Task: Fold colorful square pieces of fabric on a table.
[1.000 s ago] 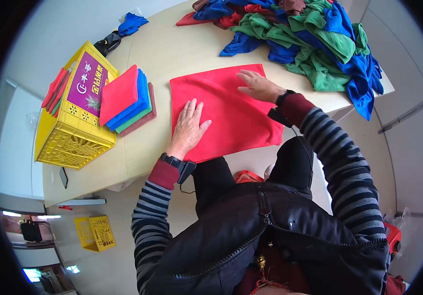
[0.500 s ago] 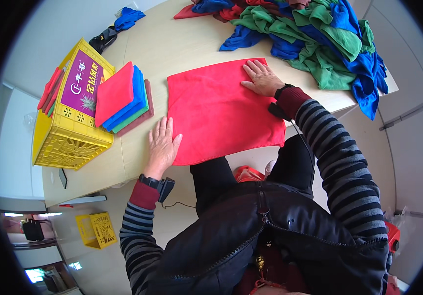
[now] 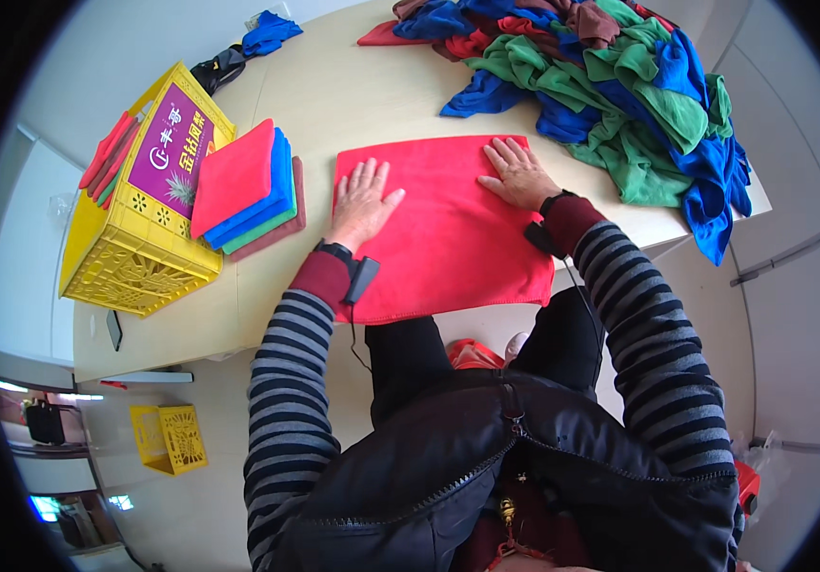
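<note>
Left hand [image 3: 364, 198] has shifted onto the flat red microfibre cloth [image 3: 448, 238], joining right hand [image 3: 516, 173]; both hands spread, palms pressing, smoothing underway.

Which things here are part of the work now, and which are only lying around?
In use: red cloth, left hand and right hand flat on it.
Lying about: folded cloth stack, yellow crate, heap of unfolded cloths.
</note>
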Demonstrator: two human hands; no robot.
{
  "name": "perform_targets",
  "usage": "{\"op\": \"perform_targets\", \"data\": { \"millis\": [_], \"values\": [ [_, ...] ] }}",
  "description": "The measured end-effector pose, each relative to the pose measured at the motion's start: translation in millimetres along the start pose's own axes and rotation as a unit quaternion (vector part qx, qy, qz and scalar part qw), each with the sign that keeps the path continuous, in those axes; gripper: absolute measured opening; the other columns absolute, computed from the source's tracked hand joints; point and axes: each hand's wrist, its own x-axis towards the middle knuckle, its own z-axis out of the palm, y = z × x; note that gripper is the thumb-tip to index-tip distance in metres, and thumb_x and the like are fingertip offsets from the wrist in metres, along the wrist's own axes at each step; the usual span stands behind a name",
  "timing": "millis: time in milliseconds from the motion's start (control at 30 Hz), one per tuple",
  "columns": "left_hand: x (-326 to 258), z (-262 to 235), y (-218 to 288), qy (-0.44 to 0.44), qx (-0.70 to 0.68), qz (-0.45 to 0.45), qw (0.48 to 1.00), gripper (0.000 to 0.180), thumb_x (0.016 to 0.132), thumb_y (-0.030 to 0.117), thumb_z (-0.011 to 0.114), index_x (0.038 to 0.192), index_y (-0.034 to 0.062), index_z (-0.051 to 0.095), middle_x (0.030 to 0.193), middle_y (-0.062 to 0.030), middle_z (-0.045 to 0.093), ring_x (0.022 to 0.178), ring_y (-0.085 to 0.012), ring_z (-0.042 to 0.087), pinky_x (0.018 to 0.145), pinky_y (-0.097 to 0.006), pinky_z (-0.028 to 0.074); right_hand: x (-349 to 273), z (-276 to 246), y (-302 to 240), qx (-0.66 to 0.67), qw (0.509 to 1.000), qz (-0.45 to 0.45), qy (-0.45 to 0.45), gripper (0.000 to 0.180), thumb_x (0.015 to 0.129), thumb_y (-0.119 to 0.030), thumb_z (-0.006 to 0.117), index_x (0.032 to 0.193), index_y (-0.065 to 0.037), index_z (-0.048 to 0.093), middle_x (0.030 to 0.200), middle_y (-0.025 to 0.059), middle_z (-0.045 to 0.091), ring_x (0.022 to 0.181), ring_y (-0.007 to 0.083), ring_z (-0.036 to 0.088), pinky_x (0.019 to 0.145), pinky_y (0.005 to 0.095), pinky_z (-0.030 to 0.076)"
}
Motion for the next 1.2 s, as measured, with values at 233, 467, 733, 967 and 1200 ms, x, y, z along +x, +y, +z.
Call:
{"op": "perform_targets", "data": {
  "millis": [233, 467, 733, 967, 1200],
  "values": [
    [-6.0, -23.9, -39.4, -0.059, 0.078, -0.119, 0.988, 0.068, 0.102, 0.051, 0.042, 0.155, 0.0111, 0.031, 0.161, -0.0162, 0.028, 0.15, -0.0323, 0.022, 0.123, -0.049, 0.015, 3.1, -1.2, 6.2, 0.0, 1.0, 0.004, -0.003, 0.079, 0.099, -0.064, 0.033, 0.158, -0.012, 0.025, 0.165, 0.0111, 0.021, 0.153, 0.0313, 0.015, 0.124, 0.0461, 0.012],
    [40.0, -17.3, 24.5, 0.037, 0.006, 0.059, 0.998, 0.067, 0.102, 0.053, 0.04, 0.155, 0.0128, 0.033, 0.161, -0.0145, 0.029, 0.15, -0.0311, 0.023, 0.122, -0.051, 0.017, 0.7, 0.2, 3.4, -0.004, 1.0, 0.004, -0.003, 0.079, 0.099, -0.065, 0.033, 0.158, -0.013, 0.025, 0.165, 0.0113, 0.021, 0.153, 0.031, 0.016, 0.124, 0.0458, 0.012],
    [42.4, 1.6, -33.2, 0.068, -0.012, -0.037, 0.997, 0.063, 0.102, 0.048, 0.045, 0.154, 0.0159, 0.035, 0.161, -0.0137, 0.029, 0.15, -0.0311, 0.021, 0.12, -0.052, 0.021, 0.5, -5.5, 0.3, 0.007, 1.0, -0.013, 0.008, 0.076, 0.1, -0.062, 0.034, 0.158, -0.012, 0.026, 0.164, 0.0136, 0.022, 0.153, 0.0334, 0.016, 0.124, 0.0483, 0.011],
    [-13.7, -28.8, 39.7, 0.12, 0.02, 0.12, 0.985, 0.049, 0.096, 0.038, 0.061, 0.137, 0.0128, 0.056, 0.146, -0.0157, 0.047, 0.14, -0.0324, 0.039, 0.115, -0.05, 0.032, -0.7, 2.3, 8.7, -0.004, 1.0, 0.0, -0.014, 0.077, 0.1, -0.062, 0.033, 0.158, -0.012, 0.025, 0.164, 0.0138, 0.021, 0.153, 0.0338, 0.015, 0.124, 0.0489, 0.011],
    [-105.8, -79.1, 80.3, -0.093, -0.071, 0.18, 0.977, 0.04, 0.087, 0.029, 0.072, 0.121, 0.0095, 0.065, 0.122, -0.0136, 0.057, 0.12, -0.0295, 0.052, 0.101, -0.043, 0.043, 7.3, 2.1, 7.2, -0.044, 0.999, 0.001, -0.023, 0.079, 0.098, -0.067, 0.03, 0.158, -0.016, 0.026, 0.165, 0.0109, 0.023, 0.153, 0.0328, 0.016, 0.123, 0.0496, 0.013]
  ]
}}
